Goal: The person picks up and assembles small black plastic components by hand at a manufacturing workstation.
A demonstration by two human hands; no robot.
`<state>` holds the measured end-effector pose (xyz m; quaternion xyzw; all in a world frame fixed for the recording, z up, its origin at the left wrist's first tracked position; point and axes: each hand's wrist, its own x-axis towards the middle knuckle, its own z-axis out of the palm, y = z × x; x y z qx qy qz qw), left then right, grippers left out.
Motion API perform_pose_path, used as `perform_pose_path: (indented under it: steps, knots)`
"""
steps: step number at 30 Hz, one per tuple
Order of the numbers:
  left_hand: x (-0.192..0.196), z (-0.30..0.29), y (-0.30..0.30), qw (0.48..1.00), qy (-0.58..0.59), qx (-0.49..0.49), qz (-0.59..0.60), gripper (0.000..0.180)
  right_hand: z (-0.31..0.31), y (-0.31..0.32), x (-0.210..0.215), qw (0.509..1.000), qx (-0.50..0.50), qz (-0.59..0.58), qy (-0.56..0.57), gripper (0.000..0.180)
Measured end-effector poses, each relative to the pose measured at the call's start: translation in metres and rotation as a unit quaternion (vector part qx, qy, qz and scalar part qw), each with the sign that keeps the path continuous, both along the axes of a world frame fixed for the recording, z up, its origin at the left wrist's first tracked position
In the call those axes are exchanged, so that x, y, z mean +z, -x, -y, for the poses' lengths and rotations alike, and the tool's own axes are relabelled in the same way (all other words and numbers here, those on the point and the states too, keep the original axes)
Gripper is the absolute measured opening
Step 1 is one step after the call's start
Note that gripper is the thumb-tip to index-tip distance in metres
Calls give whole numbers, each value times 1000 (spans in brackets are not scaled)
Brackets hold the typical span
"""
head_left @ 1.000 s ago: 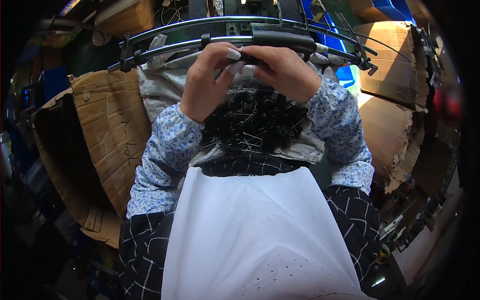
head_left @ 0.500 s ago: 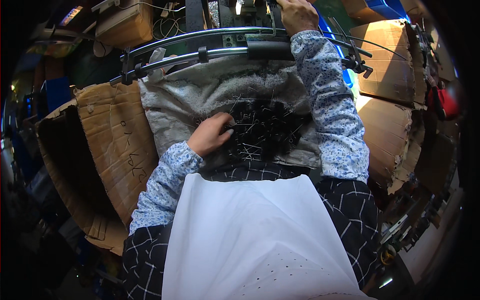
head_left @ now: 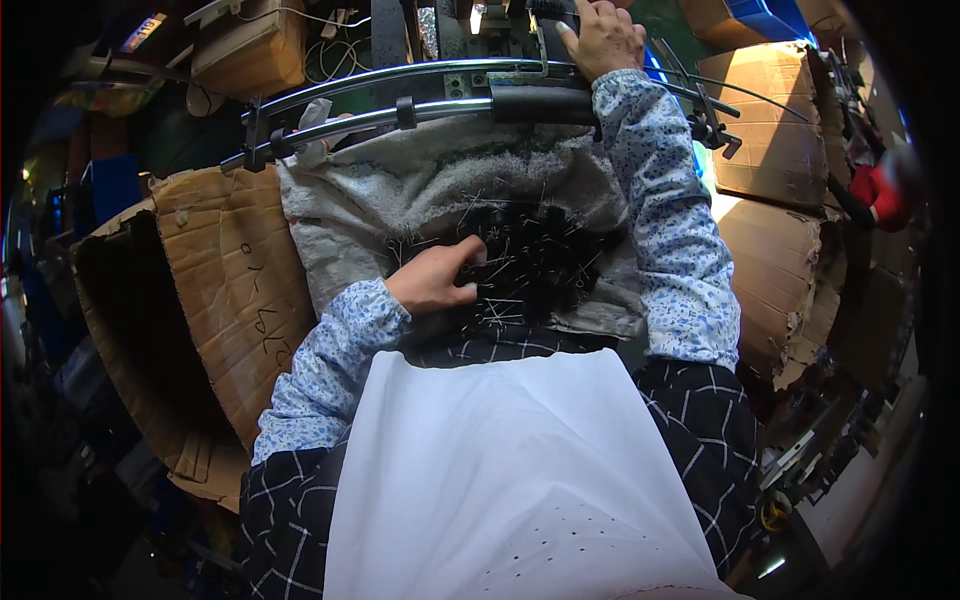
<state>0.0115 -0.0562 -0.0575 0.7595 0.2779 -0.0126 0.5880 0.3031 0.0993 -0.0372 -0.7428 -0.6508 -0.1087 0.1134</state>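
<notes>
My left hand (head_left: pixel 438 277) is over a pile of thin metal wire pins (head_left: pixel 545 245), some with small looped ends. Its thumb and fingers are apart, and I see nothing held between them. The pins lie on a dark patch of a grey cloth (head_left: pixel 350 190) spread in front of my lap. My right hand (head_left: pixel 608 42) is raised at the far side, beside a black part (head_left: pixel 552 9) of a machine. Its thumb stands away from the fingers, whose tips come close to the picture's upper edge.
Two curved metal rails (head_left: pixel 440 106) cross beyond the cloth, with a black sleeve (head_left: pixel 545 103) on the nearer one. An open cardboard box (head_left: pixel 235 290) stands at left. More cardboard boxes (head_left: pixel 765 130) are stacked at right. A white cloth (head_left: pixel 500 450) covers my front.
My left hand has shifted slightly right and its fingers have spread over the pins. My right hand has moved right and nearer to me, off the black machine part.
</notes>
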Motion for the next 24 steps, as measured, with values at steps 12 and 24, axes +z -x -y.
perform_pose_path:
  steps: [12, 24]
  knots:
    - [24, -37, 39, 988, 64, 136, 25, 36, -9, 40, -8, 998, 22, -55, -26, 16]
    - [45, -55, 48, 982, -53, 144, 108, 30, -3, 18, -3, 999, 15, -39, -28, 18]
